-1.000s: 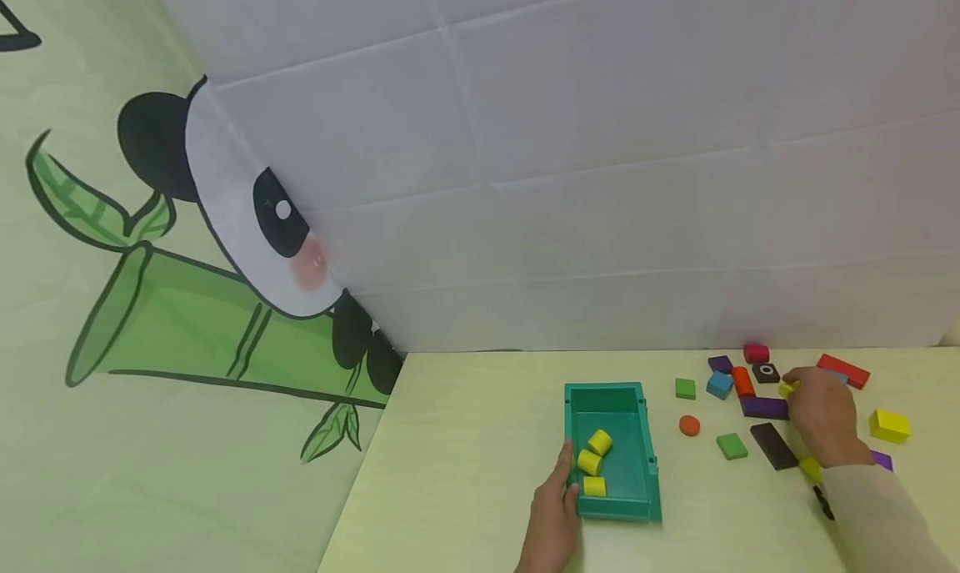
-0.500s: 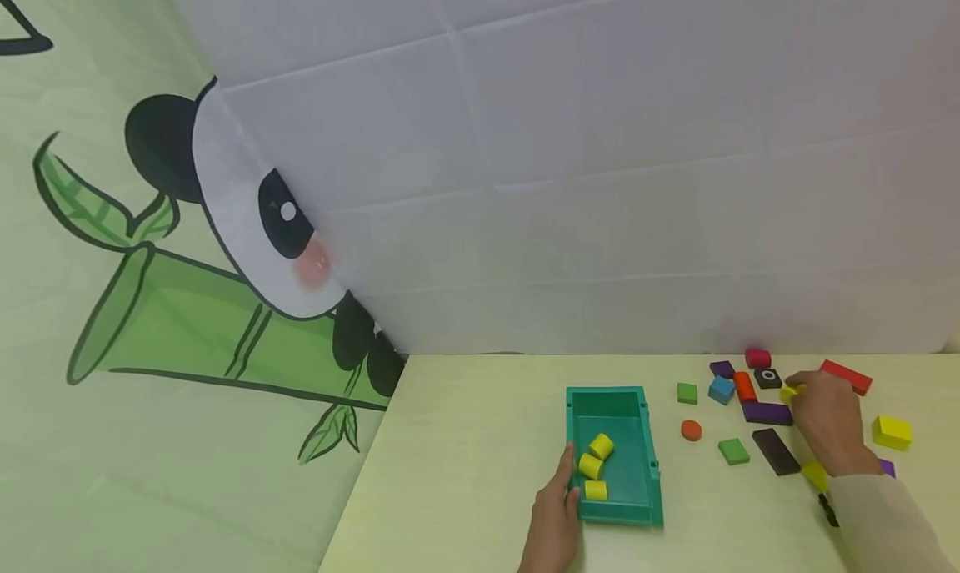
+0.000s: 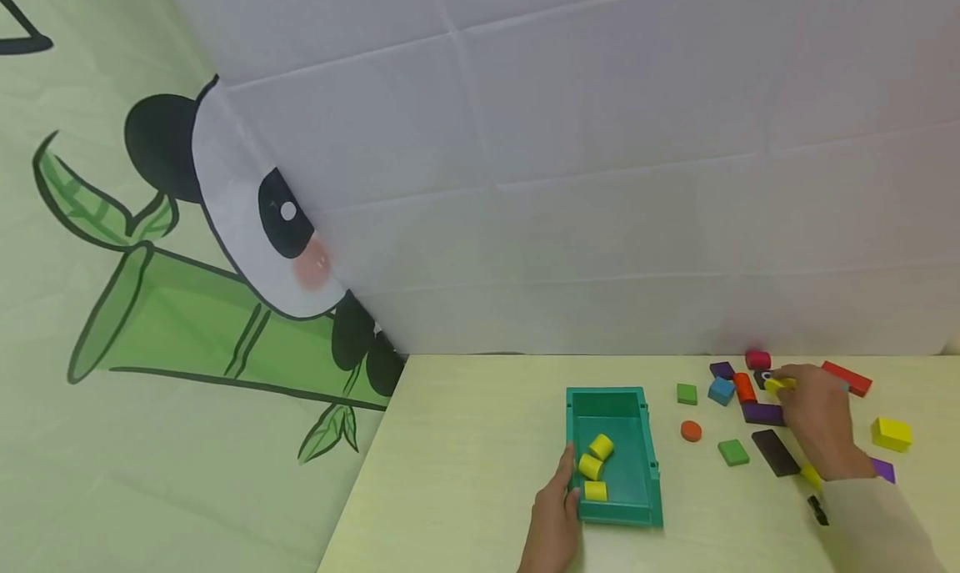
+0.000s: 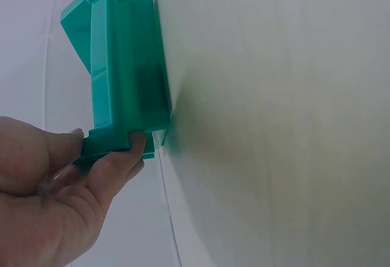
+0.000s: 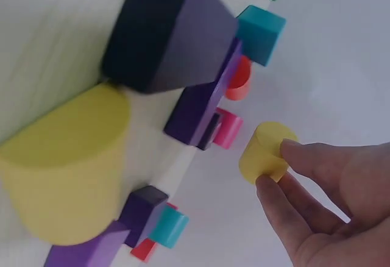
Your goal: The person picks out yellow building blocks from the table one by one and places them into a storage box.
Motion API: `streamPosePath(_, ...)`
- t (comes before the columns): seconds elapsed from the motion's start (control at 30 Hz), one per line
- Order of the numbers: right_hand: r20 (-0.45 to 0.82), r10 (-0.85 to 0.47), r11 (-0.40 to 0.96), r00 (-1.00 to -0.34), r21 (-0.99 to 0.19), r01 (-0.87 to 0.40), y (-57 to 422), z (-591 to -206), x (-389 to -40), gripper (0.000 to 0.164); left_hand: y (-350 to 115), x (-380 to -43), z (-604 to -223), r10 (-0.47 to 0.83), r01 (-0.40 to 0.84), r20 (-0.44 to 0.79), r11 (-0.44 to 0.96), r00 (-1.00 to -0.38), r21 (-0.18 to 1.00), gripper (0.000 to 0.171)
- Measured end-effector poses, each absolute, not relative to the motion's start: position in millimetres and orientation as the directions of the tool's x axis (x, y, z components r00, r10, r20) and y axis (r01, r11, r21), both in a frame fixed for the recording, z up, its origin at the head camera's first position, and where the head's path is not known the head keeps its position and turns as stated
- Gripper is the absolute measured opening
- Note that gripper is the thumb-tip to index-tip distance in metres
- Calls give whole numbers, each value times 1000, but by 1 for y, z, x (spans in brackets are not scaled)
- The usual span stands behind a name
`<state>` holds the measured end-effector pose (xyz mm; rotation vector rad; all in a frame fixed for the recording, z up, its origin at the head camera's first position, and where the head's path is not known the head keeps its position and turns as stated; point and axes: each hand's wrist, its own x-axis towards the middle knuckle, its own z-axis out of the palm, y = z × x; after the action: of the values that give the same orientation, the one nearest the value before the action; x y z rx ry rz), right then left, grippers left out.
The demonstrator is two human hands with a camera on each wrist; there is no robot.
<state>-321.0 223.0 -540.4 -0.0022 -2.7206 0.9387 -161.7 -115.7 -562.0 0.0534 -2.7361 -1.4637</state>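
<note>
A teal plastic tray [image 3: 630,506] rests on the table, with three yellow cylinder blocks [image 3: 592,466] lying inside. My left hand [image 3: 551,515] grips the tray's near left wall; in the left wrist view, thumb and fingers pinch its edge [image 4: 106,139]. Among the scattered blocks at the right, my right hand [image 3: 817,419] pinches another yellow cylinder block [image 5: 266,154] between thumb and fingertips, seen raised off the table in the right wrist view. Near it lie a purple block [image 3: 762,414], a red-orange cylinder [image 3: 744,387] and a black block with a white ring [image 3: 762,377], partly covered.
Right of the tray lie green blocks [image 3: 733,452], an orange disc [image 3: 691,430], a blue cube [image 3: 722,390] and a dark flat block [image 3: 776,452]. Further right are a yellow block [image 3: 891,434] and a red bar [image 3: 847,377]. A pale wall sheet [image 3: 600,223] rises behind the table.
My right hand has moved slightly left with the yellow cylinder block pinched in it, lifting it. The left hand and tray have stayed put.
</note>
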Motion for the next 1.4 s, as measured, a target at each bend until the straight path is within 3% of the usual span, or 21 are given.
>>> streamPosePath(0.33, 269, 67, 774, -961, -622, -120, 207, -528, -311, 22, -120, -158, -560, -30, 13, 35, 555, -999, 832, 60)
streamPosePath(1.03, 444, -58, 711, -894, -611, -349, 153, -513, -289, 25, -127, -151, -561, -35, -19, 0, 550, -999, 835, 62)
streamPosePath(1.4, 379, -76, 728, -922, -611, -311, 127, -507, -275, 23, -130, -146, -561, -14, 6, 17, 553, -1000, 833, 61)
